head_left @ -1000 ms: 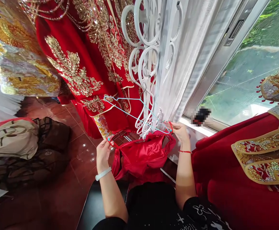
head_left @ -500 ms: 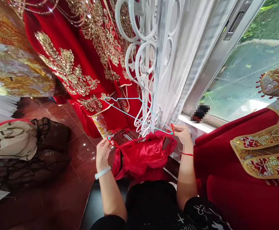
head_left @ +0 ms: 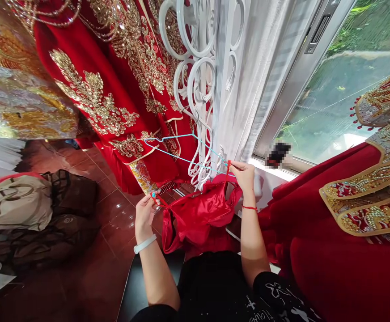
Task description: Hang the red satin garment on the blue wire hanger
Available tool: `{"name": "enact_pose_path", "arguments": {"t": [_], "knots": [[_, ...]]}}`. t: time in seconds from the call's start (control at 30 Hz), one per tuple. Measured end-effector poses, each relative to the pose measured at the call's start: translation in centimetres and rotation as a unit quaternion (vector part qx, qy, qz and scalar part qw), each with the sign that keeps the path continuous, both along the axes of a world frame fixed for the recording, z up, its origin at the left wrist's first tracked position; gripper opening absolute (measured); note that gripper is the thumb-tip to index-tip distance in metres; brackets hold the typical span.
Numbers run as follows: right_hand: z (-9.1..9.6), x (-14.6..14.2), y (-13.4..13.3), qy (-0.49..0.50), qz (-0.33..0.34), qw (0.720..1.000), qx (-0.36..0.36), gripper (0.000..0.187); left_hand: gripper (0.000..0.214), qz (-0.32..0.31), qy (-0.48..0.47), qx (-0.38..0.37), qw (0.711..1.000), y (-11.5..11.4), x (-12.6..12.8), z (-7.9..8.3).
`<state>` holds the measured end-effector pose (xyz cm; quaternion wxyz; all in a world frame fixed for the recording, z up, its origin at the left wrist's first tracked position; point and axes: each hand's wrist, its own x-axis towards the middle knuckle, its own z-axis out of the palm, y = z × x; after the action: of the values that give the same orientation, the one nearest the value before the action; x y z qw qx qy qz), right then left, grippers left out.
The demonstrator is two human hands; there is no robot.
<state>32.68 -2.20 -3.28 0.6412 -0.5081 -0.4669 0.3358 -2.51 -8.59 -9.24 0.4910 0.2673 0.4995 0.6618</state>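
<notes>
Red satin garment (head_left: 200,214) sags between both hands: left hand (head_left: 144,213) pinches a thin strap at the near-left hanger tip, right hand (head_left: 245,175) pinches the other strap. The pale blue wire hanger (head_left: 184,154) runs left to right, its hook on the white scrolled rack (head_left: 198,89).

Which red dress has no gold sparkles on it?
The plain shiny red garment that the left hand and right hand are hanging on the blue hanger. The hanging red dress and the red robe at right carry gold embroidery.
</notes>
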Motion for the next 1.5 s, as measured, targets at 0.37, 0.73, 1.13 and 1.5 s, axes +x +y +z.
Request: {"name": "enact_pose_path", "arguments": {"t": [0.37,0.73,1.13,1.5], "knots": [[0.3,-0.8,-0.8,-0.118,0.063,0.990,0.034,0.021,0.043,-0.031,0.059,-0.007,0.998,-0.8,-0.3,0.4],[2.0,0.2,-0.9,-0.206,0.012,0.976,0.072,0.024,0.045,-0.017,0.120,0.031,0.992,-0.2,-0.6,1.1],[3.1,1.9,1.8,-0.396,-0.134,0.902,0.108,0.022,0.054,0.059,0.189,0.101,0.975,3.0,-2.0,6.0],[4.0,3.1,2.3,-0.428,-0.116,0.888,0.122,0.016,0.050,-0.089,0.337,0.159,0.924,5.9,-0.3,11.4]]}}
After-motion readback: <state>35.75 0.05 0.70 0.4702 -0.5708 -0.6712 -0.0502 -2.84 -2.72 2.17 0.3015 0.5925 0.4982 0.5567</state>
